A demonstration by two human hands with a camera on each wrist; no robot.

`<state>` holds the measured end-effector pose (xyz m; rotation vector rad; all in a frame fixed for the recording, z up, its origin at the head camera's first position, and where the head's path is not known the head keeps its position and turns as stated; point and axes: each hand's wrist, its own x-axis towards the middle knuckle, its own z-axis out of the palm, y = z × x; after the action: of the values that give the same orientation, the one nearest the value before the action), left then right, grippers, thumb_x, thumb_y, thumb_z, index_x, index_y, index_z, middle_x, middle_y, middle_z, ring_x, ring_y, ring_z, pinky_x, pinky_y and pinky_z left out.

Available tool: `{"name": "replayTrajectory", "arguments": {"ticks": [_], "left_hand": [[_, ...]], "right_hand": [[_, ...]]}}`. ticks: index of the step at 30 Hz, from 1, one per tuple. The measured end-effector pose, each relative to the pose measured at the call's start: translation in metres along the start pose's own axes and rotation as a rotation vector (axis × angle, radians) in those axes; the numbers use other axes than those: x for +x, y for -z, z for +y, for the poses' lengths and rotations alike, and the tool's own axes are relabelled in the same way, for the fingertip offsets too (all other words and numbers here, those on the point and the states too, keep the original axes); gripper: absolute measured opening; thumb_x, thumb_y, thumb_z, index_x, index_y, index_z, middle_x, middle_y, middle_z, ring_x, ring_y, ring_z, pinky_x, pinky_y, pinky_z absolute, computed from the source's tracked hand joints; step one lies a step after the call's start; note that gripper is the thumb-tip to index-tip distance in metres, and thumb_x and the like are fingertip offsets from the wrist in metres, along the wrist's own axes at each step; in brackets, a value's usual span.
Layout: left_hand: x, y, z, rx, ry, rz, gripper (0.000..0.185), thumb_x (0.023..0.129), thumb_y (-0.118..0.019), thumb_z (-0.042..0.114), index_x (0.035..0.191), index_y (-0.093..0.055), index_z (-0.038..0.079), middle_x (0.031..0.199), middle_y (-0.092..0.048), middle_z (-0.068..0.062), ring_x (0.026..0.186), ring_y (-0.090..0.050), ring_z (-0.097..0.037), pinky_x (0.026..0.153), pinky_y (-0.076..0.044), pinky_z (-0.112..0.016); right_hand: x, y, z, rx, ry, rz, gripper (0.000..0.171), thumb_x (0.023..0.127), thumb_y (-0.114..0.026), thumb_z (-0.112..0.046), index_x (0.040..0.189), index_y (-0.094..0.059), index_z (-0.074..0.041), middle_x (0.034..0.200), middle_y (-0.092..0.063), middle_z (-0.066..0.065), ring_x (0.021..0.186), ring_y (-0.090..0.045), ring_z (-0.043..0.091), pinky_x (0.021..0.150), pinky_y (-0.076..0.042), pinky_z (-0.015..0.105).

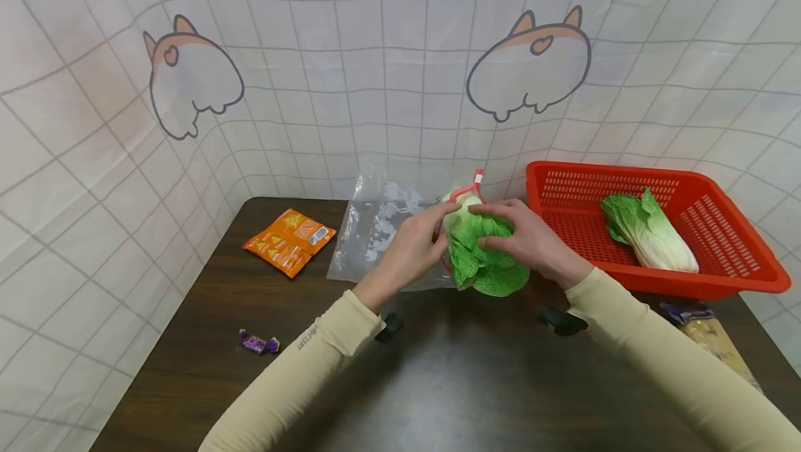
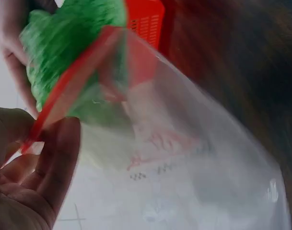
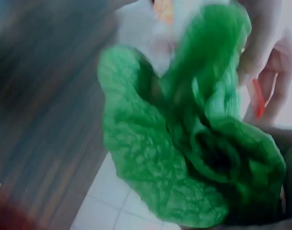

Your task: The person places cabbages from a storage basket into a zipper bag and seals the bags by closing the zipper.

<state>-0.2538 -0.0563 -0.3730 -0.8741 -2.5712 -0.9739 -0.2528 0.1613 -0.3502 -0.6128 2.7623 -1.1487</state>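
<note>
A clear plastic zip bag point(image 1: 359, 247) with a red zip strip point(image 2: 59, 96) lies out toward the wall, its mouth raised. My left hand point(image 1: 409, 247) pinches the bag by that red strip, thumb on one side and fingers on the other. A green-leaved napa cabbage point(image 1: 482, 257) is in my right hand point(image 1: 532, 236), fingers curled over its leaves. Its pale stem end is inside the bag's mouth, seen through the plastic in the left wrist view. The loose, ruffled leaves point(image 3: 150, 163) stick out of the bag, toward me.
On the right stands a red plastic basket point(image 1: 626, 277) holding another napa cabbage point(image 1: 651, 233). An orange snack packet point(image 1: 290, 242) and a purple wrapped candy point(image 1: 259, 343) lie on the left of the dark table point(image 1: 438, 396). Partly behind my right sleeve is a yellowish packet point(image 1: 713, 337).
</note>
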Motion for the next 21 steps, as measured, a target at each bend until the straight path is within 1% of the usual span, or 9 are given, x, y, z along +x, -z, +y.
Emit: {"name": "replayTrajectory", "arguments": {"ticks": [3,6,8,9,11,14,16,18,21], "left_hand": [[0.002,0.002,0.000,-0.012,0.007,-0.004,0.054,0.087,-0.057,-0.006,0.139,-0.053,0.009,0.095,-0.063,-0.006,0.053,-0.043,-0.009,0.052,-0.036,-0.023],[0.002,0.001,0.001,-0.088,0.034,-0.045,0.057,0.087,-0.056,-0.007,0.141,-0.052,0.011,0.087,-0.063,-0.005,0.049,-0.046,-0.007,0.048,-0.036,-0.021],[0.000,0.000,0.002,-0.154,0.056,-0.066,0.058,0.088,-0.055,-0.007,0.142,-0.050,0.012,0.085,-0.064,-0.007,0.050,-0.054,-0.008,0.047,-0.039,-0.021],[0.000,-0.001,0.003,-0.184,0.068,-0.074,0.059,0.088,-0.055,-0.008,0.143,-0.049,0.012,0.083,-0.064,-0.007,0.051,-0.058,-0.009,0.047,-0.041,-0.021],[-0.001,-0.003,0.002,-0.215,0.096,-0.079,0.059,0.088,-0.054,-0.007,0.144,-0.048,0.014,0.087,-0.065,-0.007,0.056,-0.062,-0.010,0.047,-0.043,-0.022],[-0.002,-0.004,-0.003,-0.237,0.140,-0.070,0.059,0.089,-0.054,-0.004,0.144,-0.048,0.017,0.081,-0.066,-0.006,0.060,-0.064,-0.011,0.048,-0.045,-0.023],[-0.001,-0.003,-0.007,-0.220,0.148,-0.054,0.059,0.089,-0.055,-0.002,0.144,-0.049,0.019,0.082,-0.066,-0.005,0.063,-0.061,-0.009,0.050,-0.046,-0.024],[-0.002,-0.002,-0.010,-0.215,0.139,-0.047,0.059,0.089,-0.055,-0.002,0.143,-0.049,0.019,0.082,-0.065,-0.005,0.063,-0.060,-0.009,0.051,-0.046,-0.023],[-0.004,-0.002,-0.008,-0.211,0.093,-0.047,0.059,0.089,-0.054,-0.005,0.143,-0.049,0.017,0.083,-0.062,-0.006,0.059,-0.057,-0.009,0.049,-0.043,-0.023]], "right_hand": [[0.000,-0.001,0.002,-0.034,0.084,-0.039,0.050,0.090,-0.070,-0.010,0.138,-0.058,-0.016,0.134,-0.045,0.015,0.121,-0.044,0.032,0.092,-0.046,0.051],[0.002,-0.004,0.002,-0.016,0.072,-0.001,0.049,0.091,-0.068,-0.011,0.139,-0.057,-0.014,0.134,-0.048,0.015,0.119,-0.047,0.032,0.092,-0.047,0.051],[0.004,-0.006,0.001,0.077,-0.015,0.043,0.050,0.093,-0.067,-0.014,0.142,-0.053,-0.014,0.134,-0.050,0.015,0.115,-0.050,0.031,0.089,-0.049,0.047],[0.005,-0.007,0.001,0.141,-0.065,0.062,0.051,0.094,-0.066,-0.016,0.143,-0.051,-0.014,0.134,-0.050,0.015,0.114,-0.051,0.031,0.088,-0.051,0.045],[0.006,-0.010,0.002,0.280,-0.129,0.079,0.052,0.096,-0.063,-0.017,0.146,-0.047,-0.014,0.136,-0.049,0.016,0.111,-0.054,0.032,0.084,-0.053,0.040],[0.007,-0.014,0.004,0.472,-0.140,0.012,0.058,0.096,-0.063,-0.021,0.149,-0.039,-0.017,0.144,-0.041,0.012,0.117,-0.053,0.031,0.085,-0.053,0.035],[0.007,-0.015,0.007,0.534,-0.103,-0.051,0.060,0.095,-0.066,-0.022,0.148,-0.039,-0.016,0.145,-0.040,0.012,0.117,-0.052,0.030,0.086,-0.053,0.033],[0.007,-0.016,0.011,0.563,-0.076,-0.078,0.057,0.093,-0.068,-0.022,0.145,-0.044,-0.015,0.147,-0.039,0.009,0.117,-0.052,0.028,0.086,-0.053,0.031],[0.007,-0.017,0.015,0.540,-0.077,-0.025,0.049,0.092,-0.070,-0.020,0.138,-0.054,-0.012,0.143,-0.045,0.008,0.110,-0.056,0.028,0.082,-0.055,0.030]]}}
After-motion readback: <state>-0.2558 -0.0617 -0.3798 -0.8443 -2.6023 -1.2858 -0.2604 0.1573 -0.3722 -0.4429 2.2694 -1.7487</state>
